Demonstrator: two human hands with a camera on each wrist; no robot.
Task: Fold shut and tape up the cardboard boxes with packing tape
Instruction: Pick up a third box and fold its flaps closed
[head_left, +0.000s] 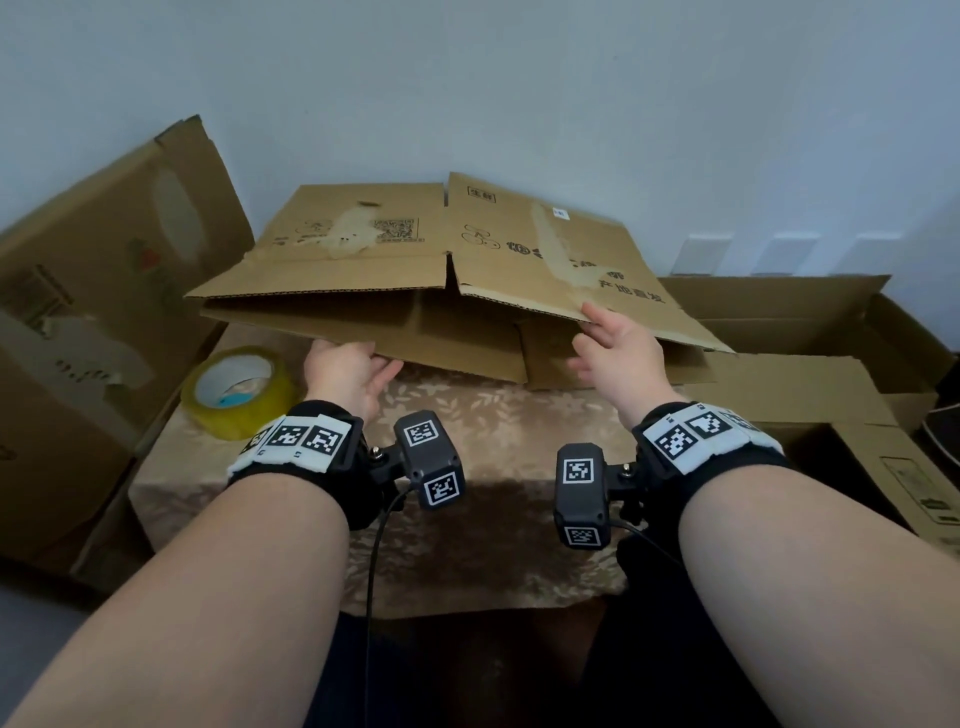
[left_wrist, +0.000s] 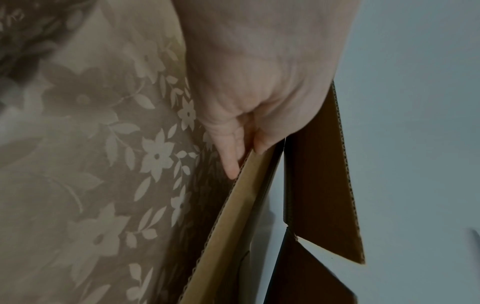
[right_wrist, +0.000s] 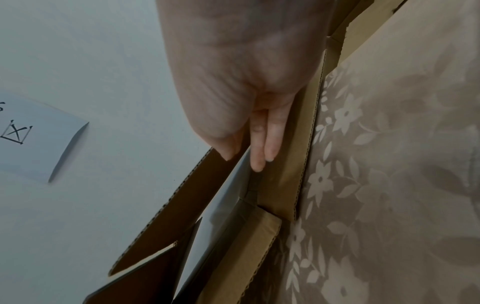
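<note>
Head: left grip (head_left: 347, 375), right grip (head_left: 619, 359) hold one box (head_left: 363, 273); one tape roll (head_left: 247, 408).

Both forearms bare, stretched forward, wrists level. There's left hand (head_left: 349, 375), low, palm turned inward, fingers (left_wrist: 232, 162) straddling edge of cardboard box (head_left: 363, 244) lower flap, pinching it. Over to right hand (head_left: 613, 353): higher, thumb on top of upper flap, fingers (right_wrist: 259, 156) straight beneath, clamping it.

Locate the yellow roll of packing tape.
In the head view, the yellow roll of packing tape lies on the floral tablecloth's left edge, beside the left hand gripping the flattened brown cardboard box.
</note>
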